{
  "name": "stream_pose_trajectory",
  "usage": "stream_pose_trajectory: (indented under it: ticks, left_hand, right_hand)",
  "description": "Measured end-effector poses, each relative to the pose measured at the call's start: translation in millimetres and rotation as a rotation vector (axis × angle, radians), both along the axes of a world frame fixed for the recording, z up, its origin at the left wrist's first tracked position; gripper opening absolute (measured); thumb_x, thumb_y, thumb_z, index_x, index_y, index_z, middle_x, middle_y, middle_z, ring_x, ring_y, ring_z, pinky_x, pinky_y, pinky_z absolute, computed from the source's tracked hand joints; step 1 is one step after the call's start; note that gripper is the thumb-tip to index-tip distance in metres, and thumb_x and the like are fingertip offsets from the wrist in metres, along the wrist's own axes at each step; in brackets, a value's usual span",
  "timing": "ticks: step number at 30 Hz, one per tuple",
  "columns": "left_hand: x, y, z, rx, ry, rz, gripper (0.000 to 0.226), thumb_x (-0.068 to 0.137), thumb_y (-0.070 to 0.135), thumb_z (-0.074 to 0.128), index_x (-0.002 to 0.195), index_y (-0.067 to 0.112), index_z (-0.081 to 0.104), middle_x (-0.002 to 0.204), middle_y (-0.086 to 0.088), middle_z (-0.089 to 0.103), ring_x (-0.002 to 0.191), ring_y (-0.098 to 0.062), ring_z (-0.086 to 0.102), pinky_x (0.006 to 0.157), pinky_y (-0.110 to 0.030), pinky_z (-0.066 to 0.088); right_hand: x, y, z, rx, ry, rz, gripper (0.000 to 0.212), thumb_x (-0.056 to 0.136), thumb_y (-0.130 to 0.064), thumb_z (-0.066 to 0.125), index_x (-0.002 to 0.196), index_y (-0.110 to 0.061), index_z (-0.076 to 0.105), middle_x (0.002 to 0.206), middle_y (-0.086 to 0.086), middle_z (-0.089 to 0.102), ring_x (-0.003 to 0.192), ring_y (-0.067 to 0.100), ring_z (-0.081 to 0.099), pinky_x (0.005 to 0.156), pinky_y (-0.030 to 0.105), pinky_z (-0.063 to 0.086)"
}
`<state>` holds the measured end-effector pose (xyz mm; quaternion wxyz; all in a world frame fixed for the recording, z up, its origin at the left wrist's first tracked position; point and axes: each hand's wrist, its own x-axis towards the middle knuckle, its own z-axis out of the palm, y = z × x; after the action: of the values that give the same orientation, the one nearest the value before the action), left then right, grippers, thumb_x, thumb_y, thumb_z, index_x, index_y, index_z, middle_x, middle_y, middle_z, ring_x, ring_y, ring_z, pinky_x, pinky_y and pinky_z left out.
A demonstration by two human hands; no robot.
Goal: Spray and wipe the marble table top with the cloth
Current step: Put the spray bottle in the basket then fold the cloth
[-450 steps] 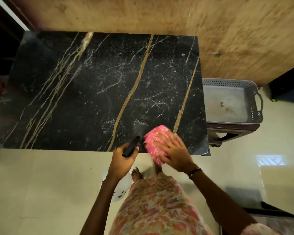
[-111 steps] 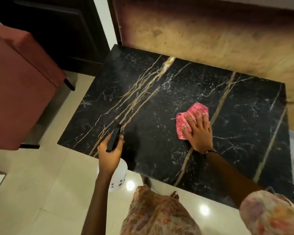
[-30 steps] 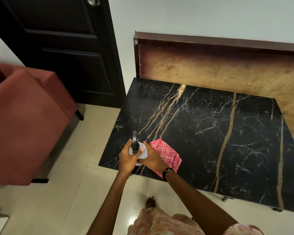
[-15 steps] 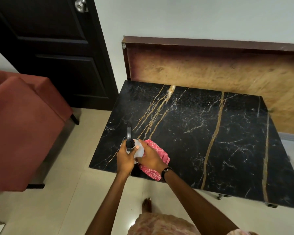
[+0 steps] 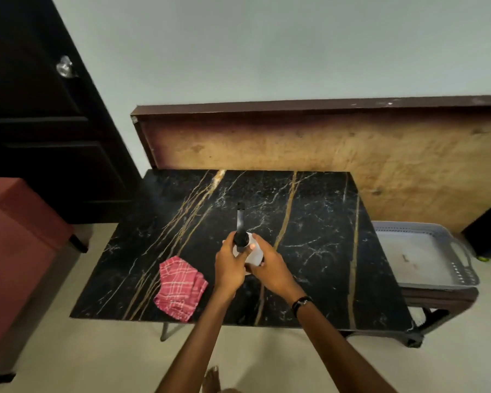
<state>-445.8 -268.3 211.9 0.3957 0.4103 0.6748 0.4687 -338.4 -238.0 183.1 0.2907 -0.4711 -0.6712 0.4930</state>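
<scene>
The black marble table top (image 5: 318,245) with gold veins fills the middle of the head view. A white spray bottle (image 5: 253,255) with a black nozzle pointing away from me is held above the table's centre. My left hand (image 5: 228,265) grips its neck and trigger. My right hand (image 5: 270,269) wraps the bottle body from the right. The pink checked cloth (image 5: 179,287) lies crumpled near the front left edge, left of my hands and touched by neither.
A red armchair (image 5: 14,251) stands at the left. A dark door (image 5: 46,131) is behind it. A wooden board (image 5: 323,148) leans on the wall behind the table. A grey plastic tray (image 5: 462,273) sits on a stool at the right.
My right hand has let go of the cloth, which now lies on the table. Both hands and the spray bottle have moved right, toward the table's centre.
</scene>
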Motion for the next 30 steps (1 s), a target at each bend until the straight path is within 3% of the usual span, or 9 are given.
stream_pose_trajectory:
  ticks: [5, 9, 11, 17, 22, 27, 29, 30]
  left_hand:
    - [76.5, 28.4, 4.7, 0.010, 0.011, -0.104, 0.035, 0.087, 0.023, 0.064, 0.121, 0.021, 0.058, 0.118, -0.003, 0.064, 0.107, -0.017, 0.060, 0.074, -0.018, 0.046]
    - [127.3, 49.8, 6.2, 0.027, 0.016, -0.197, 0.031, 0.088, 0.025, 0.063, 0.119, 0.020, 0.058, 0.117, -0.002, 0.065, 0.109, -0.018, 0.061, 0.090, -0.034, 0.052]
    - [150.9, 63.2, 2.3, 0.040, 0.031, -0.249, 0.029, 0.088, 0.025, 0.062, 0.116, 0.021, 0.059, 0.116, -0.002, 0.065, 0.108, -0.018, 0.061, 0.093, -0.040, 0.052]
    - [212.4, 94.7, -13.0, 0.010, 0.072, -0.335, 0.041, 0.090, 0.024, 0.061, 0.129, 0.019, 0.053, 0.130, -0.006, 0.056, 0.120, -0.021, 0.055, 0.099, -0.041, 0.048]
    - [261.0, 114.4, -26.6, -0.017, 0.096, -0.456, 0.046, 0.088, 0.025, 0.062, 0.132, 0.020, 0.050, 0.146, -0.003, 0.044, 0.138, -0.026, 0.036, 0.114, -0.050, 0.029]
    - [304.9, 134.5, -49.6, -0.077, 0.051, -0.550, 0.047, 0.088, 0.017, 0.063, 0.132, 0.027, 0.050, 0.153, 0.002, 0.034, 0.143, -0.016, 0.027, 0.116, -0.035, 0.028]
    - [322.8, 144.6, -60.5, -0.152, -0.007, -0.586, 0.055, 0.088, 0.025, 0.063, 0.138, 0.029, 0.042, 0.153, 0.003, 0.032, 0.140, -0.016, 0.031, 0.109, -0.028, 0.039]
    - [331.5, 149.5, -65.4, -0.209, -0.044, -0.593, 0.060, 0.088, 0.028, 0.063, 0.142, 0.028, 0.037, 0.151, 0.004, 0.035, 0.136, -0.016, 0.037, 0.098, -0.018, 0.045]
  right_hand:
    - [75.0, 16.6, 5.0, 0.044, -0.026, -0.107, 0.064, 0.070, -0.042, 0.060, 0.131, -0.037, 0.047, 0.128, -0.011, 0.056, 0.120, 0.009, 0.051, 0.097, 0.042, 0.047]
    - [120.1, 35.4, -3.2, 0.037, -0.098, -0.208, 0.051, 0.086, -0.021, 0.061, 0.134, -0.026, 0.046, 0.129, -0.003, 0.052, 0.125, 0.020, 0.048, 0.098, 0.047, 0.045]
    - [139.6, 47.4, -10.0, 0.061, -0.149, -0.262, 0.046, 0.091, -0.020, 0.056, 0.136, -0.022, 0.045, 0.136, -0.001, 0.050, 0.133, 0.025, 0.040, 0.103, 0.049, 0.041]
    - [190.0, 67.1, -15.6, 0.088, -0.129, -0.459, 0.028, 0.096, -0.022, 0.053, 0.123, -0.021, 0.056, 0.119, -0.004, 0.055, 0.111, 0.014, 0.055, 0.094, 0.033, 0.047]
    - [238.3, 81.0, -39.1, 0.124, -0.209, -0.650, 0.022, 0.094, -0.025, 0.055, 0.115, -0.023, 0.060, 0.114, -0.003, 0.061, 0.099, 0.009, 0.059, 0.081, 0.025, 0.048]
    - [295.0, 96.1, -59.4, 0.094, -0.257, -0.701, 0.031, 0.089, -0.027, 0.064, 0.119, -0.020, 0.062, 0.113, 0.001, 0.062, 0.102, 0.014, 0.060, 0.080, 0.020, 0.045]
    - [319.7, 107.0, -69.1, 0.033, -0.216, -0.745, 0.039, 0.084, -0.033, 0.071, 0.118, -0.017, 0.063, 0.112, 0.001, 0.063, 0.102, 0.015, 0.059, 0.080, 0.021, 0.044]
    - [332.3, 113.5, -76.7, 0.001, -0.194, -0.760, 0.044, 0.080, -0.036, 0.073, 0.118, -0.015, 0.063, 0.112, 0.002, 0.064, 0.102, 0.017, 0.059, 0.081, 0.023, 0.045]
